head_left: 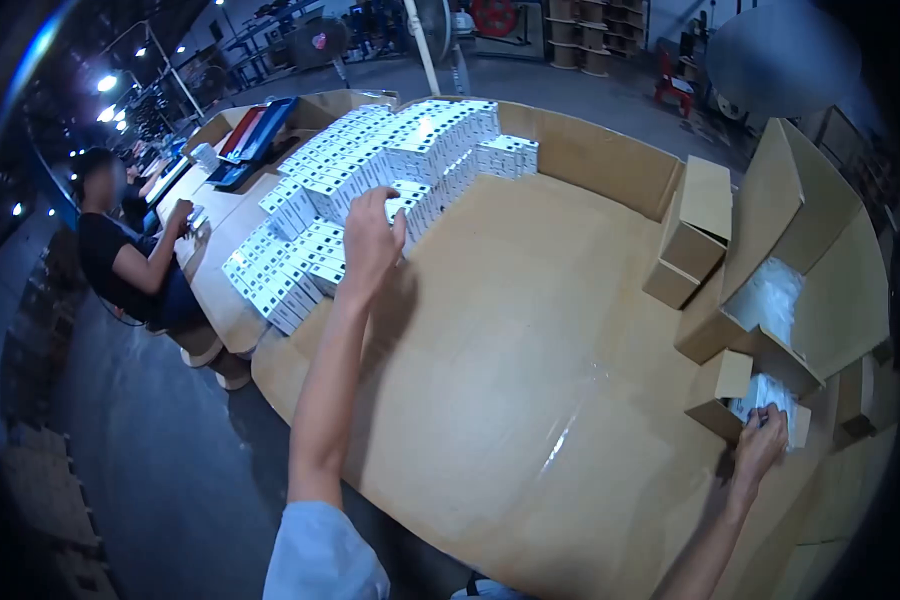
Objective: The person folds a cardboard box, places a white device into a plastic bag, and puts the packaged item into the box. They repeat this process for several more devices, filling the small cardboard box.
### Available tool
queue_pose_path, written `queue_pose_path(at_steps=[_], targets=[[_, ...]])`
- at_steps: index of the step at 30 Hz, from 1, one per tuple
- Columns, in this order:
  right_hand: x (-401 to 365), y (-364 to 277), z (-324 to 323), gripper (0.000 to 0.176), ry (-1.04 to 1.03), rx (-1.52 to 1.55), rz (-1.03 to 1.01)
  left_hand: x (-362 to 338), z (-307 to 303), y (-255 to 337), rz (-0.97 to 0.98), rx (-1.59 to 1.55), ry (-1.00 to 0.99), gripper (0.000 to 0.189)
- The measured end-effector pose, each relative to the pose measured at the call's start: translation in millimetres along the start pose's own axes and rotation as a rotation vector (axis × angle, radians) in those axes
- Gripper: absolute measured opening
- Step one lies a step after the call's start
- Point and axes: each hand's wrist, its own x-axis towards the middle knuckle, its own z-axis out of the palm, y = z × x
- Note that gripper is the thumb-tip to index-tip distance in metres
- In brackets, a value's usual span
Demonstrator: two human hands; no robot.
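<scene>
Grey factory floor ran behind and to the left, w/ ceiling lights in the upper left of the frame and a fan (pixel 322 40) at top. Worktop (pixel 530 330), covered in brown cardboard w/ raised card walls at the back, filled the centre.

Left hand (pixel 370 238) was stretched far out to upper centre, lying against the near edge of the white boxes (pixel 370 150), a big stepped stack running from top centre down to centre left. Fingers were loosely spread over one box at the stack's edge; couldn't tell if they gripped it or just touched. Light sleeve (pixel 322 552) showed at bottom centre.

Right hand (pixel 760 445) was at lower right, fingers bent onto the small carton (pixel 718 395), open at the top, w/ white packets (pixel 770 395) inside. Fingertips touched the packets at the carton's near edge; grip couldn't be told.

Just above it stood a big carton (pixel 800 220), flaps open, clear plastic inside. A shut carton (pixel 698 232) sat just left of that, near the back wall.

At centre left a person (pixel 120 255) in a dark top sat at the next bench, one hand on it. Blue and red trays (pixel 258 135) lay beyond the stack, upper left.
</scene>
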Motion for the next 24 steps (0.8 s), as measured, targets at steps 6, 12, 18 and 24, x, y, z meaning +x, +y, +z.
queue_pose_path(at_steps=[6, 12, 18, 24], targets=[[-18, -11, -22, 0.03, -0.151, -0.232, 0.121, 65, 57, -47, 0.207, 0.083, -0.032, 0.047], [-43, -18, -28, 0.044, -0.189, -0.222, 0.115, 82, 86, -64, 0.195, 0.193, -0.086, 0.045], [-49, -8, -26, 0.048, -0.159, -0.177, 0.022, 70, 73, -64, 0.206, 0.259, -0.08, 0.032], [-56, -45, -55, 0.062, -0.033, 0.382, 0.004, 10, 22, 23, 0.162, -0.234, 0.134, 0.035]])
